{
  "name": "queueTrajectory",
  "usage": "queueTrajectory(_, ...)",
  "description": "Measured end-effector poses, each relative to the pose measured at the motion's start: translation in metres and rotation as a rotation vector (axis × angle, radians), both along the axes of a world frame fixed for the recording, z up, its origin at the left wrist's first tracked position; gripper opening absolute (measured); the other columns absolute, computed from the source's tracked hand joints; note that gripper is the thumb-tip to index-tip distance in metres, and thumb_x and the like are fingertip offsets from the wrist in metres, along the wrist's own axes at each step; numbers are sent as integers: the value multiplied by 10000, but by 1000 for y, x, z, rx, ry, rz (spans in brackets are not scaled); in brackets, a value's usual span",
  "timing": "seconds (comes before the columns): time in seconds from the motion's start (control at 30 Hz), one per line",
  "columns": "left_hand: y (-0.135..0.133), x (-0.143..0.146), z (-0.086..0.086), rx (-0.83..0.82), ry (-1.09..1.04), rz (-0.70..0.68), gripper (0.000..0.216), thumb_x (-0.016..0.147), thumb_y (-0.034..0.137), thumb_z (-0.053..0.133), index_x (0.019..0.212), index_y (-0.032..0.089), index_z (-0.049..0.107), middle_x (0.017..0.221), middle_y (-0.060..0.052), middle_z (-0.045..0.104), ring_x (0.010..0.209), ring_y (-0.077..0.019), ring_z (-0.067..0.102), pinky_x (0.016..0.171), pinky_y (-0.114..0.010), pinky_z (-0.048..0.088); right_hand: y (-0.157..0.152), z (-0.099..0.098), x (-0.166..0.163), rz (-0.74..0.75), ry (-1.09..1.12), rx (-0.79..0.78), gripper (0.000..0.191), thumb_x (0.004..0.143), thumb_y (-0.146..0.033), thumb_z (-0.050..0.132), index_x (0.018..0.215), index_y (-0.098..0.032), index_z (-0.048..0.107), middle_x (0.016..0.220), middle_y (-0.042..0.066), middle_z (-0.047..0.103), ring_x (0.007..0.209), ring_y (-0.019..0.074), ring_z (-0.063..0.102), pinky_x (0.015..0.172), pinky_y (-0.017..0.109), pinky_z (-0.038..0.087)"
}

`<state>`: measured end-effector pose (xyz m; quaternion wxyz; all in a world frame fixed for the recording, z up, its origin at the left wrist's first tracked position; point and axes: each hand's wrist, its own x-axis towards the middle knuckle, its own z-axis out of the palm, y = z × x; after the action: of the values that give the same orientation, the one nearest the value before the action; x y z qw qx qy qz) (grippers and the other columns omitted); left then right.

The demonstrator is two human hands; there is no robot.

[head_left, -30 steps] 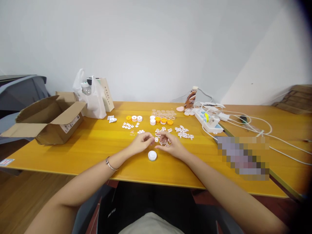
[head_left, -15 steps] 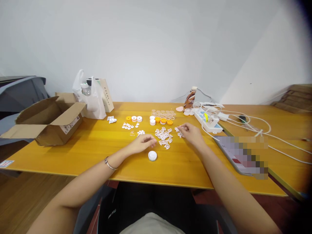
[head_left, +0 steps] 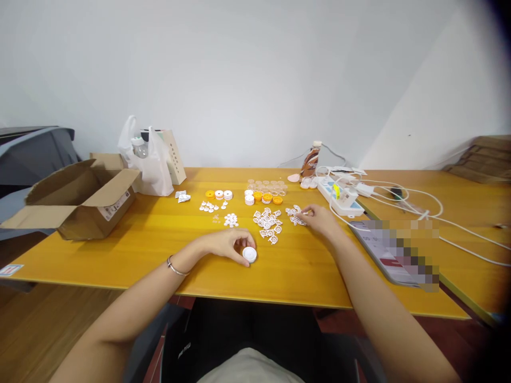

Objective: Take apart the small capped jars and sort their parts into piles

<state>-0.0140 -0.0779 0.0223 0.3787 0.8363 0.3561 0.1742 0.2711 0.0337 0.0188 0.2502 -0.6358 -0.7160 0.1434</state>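
Observation:
My left hand [head_left: 229, 243] curves around a white round plastic case [head_left: 249, 254], thumb at its near side and fingers at its far side. The case lies flat on the table. My right hand [head_left: 319, 219] has its fingertips pinched together at a small group of white spoked plastic pieces [head_left: 294, 219], with a bit of white showing at the tips. Between the hands lies a larger pile of similar white spoked pieces [head_left: 266, 219]. Small white discs [head_left: 230, 219] and tiny clear bits [head_left: 216, 218] lie beyond my left hand.
Farther back are orange round cases [head_left: 267, 197], clear rings [head_left: 266, 185] and white knob-like parts [head_left: 207, 206]. An open cardboard box [head_left: 91, 207] and a plastic bag [head_left: 154, 170] stand left. A bottle [head_left: 310, 162], power strip [head_left: 339, 198], cables and a tablet [head_left: 383, 252] are right.
My left hand has come nearer to me and closed around the white round case. My right hand has shifted slightly right and toward me, at the small group of spoked pieces.

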Motion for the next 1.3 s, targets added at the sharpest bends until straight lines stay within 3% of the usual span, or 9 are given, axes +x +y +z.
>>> queueTrajectory(0.13, 1, 1, -1, 3, 17, -11, 402, 630, 360, 718, 940, 149, 573, 858, -26, 575, 701, -99, 494, 638, -215, 410, -3, 8, 0, -57, 74, 64, 336, 688, -472, 610, 836, -171, 593, 544, -3, 517, 539, 163, 506, 519, 266, 327)
queueTrajectory(0.2, 1, 2, -1, 15, 22, -19, 397, 638, 349, 715, 949, 151, 567, 869, -25, 565, 712, -100, 485, 633, -211, 407, -10, 10, -7, 14, 144, 117, 360, 706, -506, 590, 832, -169, 586, 531, -16, 481, 526, 150, 475, 516, 267, 321)
queueTrajectory(0.43, 4, 8, -7, 104, 22, 23, 409, 624, 414, 716, 892, 143, 565, 778, 4, 526, 690, -100, 453, 611, -203, 367, -67, 1, -63, 896, 216, 91, 382, 660, -494, 673, 894, -206, 587, 772, 14, 560, 708, 144, 497, 646, 264, 403)
queueTrajectory(0.57, 8, 9, -13, 123, 30, 63, 454, 555, 470, 742, 791, 134, 550, 713, 25, 488, 646, -94, 423, 568, -200, 337, -79, -8, -80, 1052, 158, -2, 369, 646, -473, 697, 899, -219, 613, 839, 22, 560, 774, 154, 505, 685, 269, 410)
queueTrajectory(0.8, 6, 11, -12, 128, 8, 54, 388, 620, 444, 709, 758, 133, 521, 685, 32, 478, 619, -83, 412, 548, -194, 333, -76, -12, -77, 1041, 237, -18, 254, 669, -340, 683, 867, -194, 619, 769, 9, 553, 698, 129, 496, 633, 251, 414)
queueTrajectory(0.97, 4, 9, -9, 66, -18, 36, 390, 628, 419, 710, 839, 131, 553, 740, 8, 512, 663, -96, 453, 602, -208, 381, -74, -5, -74, 922, 515, -32, 214, 668, -306, 659, 832, -184, 598, 762, 10, 576, 674, 121, 521, 639, 259, 448)
queueTrajectory(1.13, 5, 7, -13, 57, -48, 22, 373, 637, 386, 715, 882, 146, 570, 801, -12, 535, 725, -105, 467, 668, -219, 403, -46, 6, -57, 545, 762, 70, 295, 663, -355, 667, 890, -186, 583, 840, 41, 622, 737, 143, 572, 727, 296, 482)
queueTrajectory(1.23, 6, 7, -15, 70, -40, 17, 367, 634, 367, 722, 889, 151, 571, 800, -6, 517, 718, -100, 453, 657, -212, 398, -14, 10, -42, 209, 650, 90, 331, 689, -366, 629, 954, -174, 578, 876, 65, 629, 736, 158, 592, 711, 322, 500)
queueTrajectory(1.3, 6, 7, -15, 70, -34, 14, 359, 642, 362, 717, 895, 153, 571, 804, -6, 510, 716, -98, 446, 654, -209, 397, 9, 11, -33, 94, 502, 111, 338, 690, -317, 627, 978, -151, 564, 908, 85, 626, 773, 168, 599, 731, 329, 501)
